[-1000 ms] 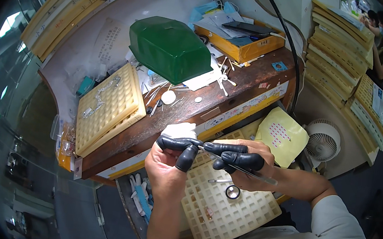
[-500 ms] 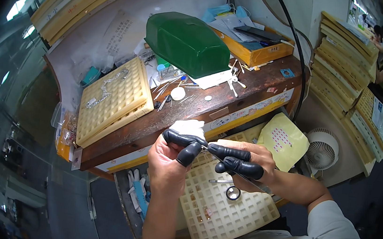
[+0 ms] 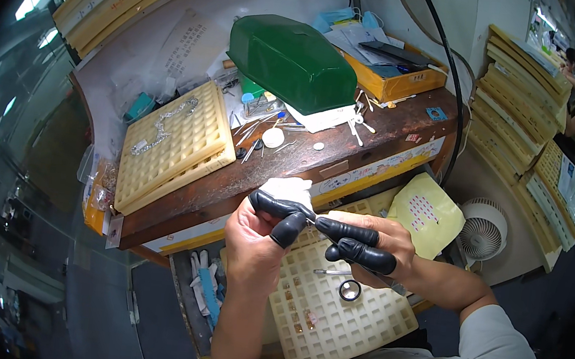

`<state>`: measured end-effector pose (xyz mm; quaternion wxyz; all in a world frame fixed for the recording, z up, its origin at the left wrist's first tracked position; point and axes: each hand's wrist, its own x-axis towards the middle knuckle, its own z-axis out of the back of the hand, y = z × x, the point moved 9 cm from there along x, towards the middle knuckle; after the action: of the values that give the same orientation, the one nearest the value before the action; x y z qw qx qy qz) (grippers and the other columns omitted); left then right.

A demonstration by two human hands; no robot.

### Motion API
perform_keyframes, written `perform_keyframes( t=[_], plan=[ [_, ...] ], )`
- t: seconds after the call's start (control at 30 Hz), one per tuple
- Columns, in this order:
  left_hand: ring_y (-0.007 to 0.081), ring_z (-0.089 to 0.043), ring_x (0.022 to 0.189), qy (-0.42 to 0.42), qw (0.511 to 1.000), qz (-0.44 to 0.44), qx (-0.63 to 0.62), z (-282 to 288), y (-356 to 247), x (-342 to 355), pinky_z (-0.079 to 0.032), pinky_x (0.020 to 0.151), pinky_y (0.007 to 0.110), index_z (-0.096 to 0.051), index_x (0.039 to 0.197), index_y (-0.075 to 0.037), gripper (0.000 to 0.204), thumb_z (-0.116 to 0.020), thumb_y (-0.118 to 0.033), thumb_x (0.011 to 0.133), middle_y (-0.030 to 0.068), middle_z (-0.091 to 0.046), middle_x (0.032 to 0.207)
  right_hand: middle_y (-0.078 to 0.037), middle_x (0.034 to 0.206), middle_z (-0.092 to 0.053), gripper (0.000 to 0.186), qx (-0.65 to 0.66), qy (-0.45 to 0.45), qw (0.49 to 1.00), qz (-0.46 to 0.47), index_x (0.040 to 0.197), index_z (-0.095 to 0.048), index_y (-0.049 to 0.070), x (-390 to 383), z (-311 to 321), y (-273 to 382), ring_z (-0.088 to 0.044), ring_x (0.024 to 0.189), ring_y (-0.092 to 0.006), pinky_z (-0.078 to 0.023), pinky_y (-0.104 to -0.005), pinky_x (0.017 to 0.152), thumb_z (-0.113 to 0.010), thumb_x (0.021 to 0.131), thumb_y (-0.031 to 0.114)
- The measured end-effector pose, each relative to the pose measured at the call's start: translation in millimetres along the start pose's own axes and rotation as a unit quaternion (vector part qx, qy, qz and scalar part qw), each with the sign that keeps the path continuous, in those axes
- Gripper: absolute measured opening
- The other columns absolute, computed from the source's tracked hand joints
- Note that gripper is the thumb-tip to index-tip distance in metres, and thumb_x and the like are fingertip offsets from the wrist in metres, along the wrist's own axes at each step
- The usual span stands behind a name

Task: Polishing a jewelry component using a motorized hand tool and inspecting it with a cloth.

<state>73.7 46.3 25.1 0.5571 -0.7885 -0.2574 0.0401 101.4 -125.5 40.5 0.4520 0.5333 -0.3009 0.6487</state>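
Left hand (image 3: 252, 238): black-sheathed thumb and forefinger pinched together, closed on a small workpiece (image 3: 310, 220) at their tips. Workpiece almost wholly hidden; its shape and own long axis cannot be told. White wad (image 3: 288, 189) just beyond the forefinger, against it; cannot tell whether the other fingers grip it.

Right hand (image 3: 374, 245): closed round a slim metal tool (image 3: 399, 289), probably tweezers, fingers also black-sheathed. Most of the shaft lies behind those fingers; the rear end shows below the palm.

Key relation: workpiece sits at the right-hand end of the left pinch, directly left of the right fingertips. The left hand is the nearer, being the one that holds it; the right is just beside, fingertips almost meeting the left's. Tool's long axis appears to slant from the workpiece rightward and back toward the body, so it comes in from the right, roughly end-on. Whether its tip touches the workpiece: cannot tell.

Below both hands: pale gridded tray (image 3: 373, 329). On it, beneath the right hand, a silver implement (image 3: 331, 272) and a black-rimmed round lens (image 3: 350, 290); below the left fingertips, gold-coloured pieces (image 3: 297, 327) in the cells. Bench (image 3: 346, 159) lies beyond both hands.
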Motion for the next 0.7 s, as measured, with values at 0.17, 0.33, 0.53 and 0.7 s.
perform_keyframes(
  t=[0.17,0.33,0.53,0.7],
  plan=[
    [0.0037,-0.05,0.058,0.003,1.0,-0.008,-0.009,1.9,0.0,-0.3,-0.034,0.047,0.017,-0.055,0.098,-0.001,0.034,-0.081,-0.009,0.078,0.0054,-0.065,0.082,-0.03,0.11,-0.066,0.041,0.018,0.012,0.999,-0.043,0.105,-0.064,-0.007,-2.6,-3.0,-3.2,-0.072,0.092,-0.038,-0.062,-0.0433,0.074,-0.066,0.064,-0.013],
    [0.0041,-0.051,0.058,-0.006,1.0,-0.018,-0.003,4.7,2.0,-0.8,-0.034,0.046,0.018,-0.055,0.098,-0.001,0.032,-0.079,-0.005,0.078,0.0062,-0.065,0.083,-0.028,0.115,-0.065,0.047,0.016,0.027,0.998,-0.049,0.109,-0.064,-0.009,-6.7,-5.2,-4.8,-0.072,0.093,-0.036,-0.062,-0.0403,0.074,-0.072,0.063,-0.011],
    [0.0047,-0.052,0.058,-0.029,0.999,-0.023,0.001,7.1,2.7,-1.7,-0.035,0.046,0.018,-0.055,0.097,-0.001,0.029,-0.077,-0.002,0.078,0.0071,-0.065,0.084,-0.026,0.112,-0.067,0.043,-0.015,0.004,0.999,-0.035,0.105,-0.067,-0.005,-5.5,-7.1,-1.8,-0.07,0.098,-0.0395,-0.062,-0.0434,0.076,-0.07,0.062,-0.007],
    [0.0054,-0.054,0.059,-0.032,0.999,-0.036,-0.008,6.9,2.8,-2.4,-0.037,0.046,0.017,-0.055,0.097,-0.001,0.03,-0.078,-0.003,0.078,0.0072,-0.065,0.083,-0.027,0.103,-0.069,0.032,-0.036,-0.025,0.999,-0.023,0.108,-0.063,-0.005,-3.6,-6.6,0.4,-0.072,0.09,-0.0379,-0.06,-0.0422,0.075,-0.065,0.077,-0.011]
  ],
)
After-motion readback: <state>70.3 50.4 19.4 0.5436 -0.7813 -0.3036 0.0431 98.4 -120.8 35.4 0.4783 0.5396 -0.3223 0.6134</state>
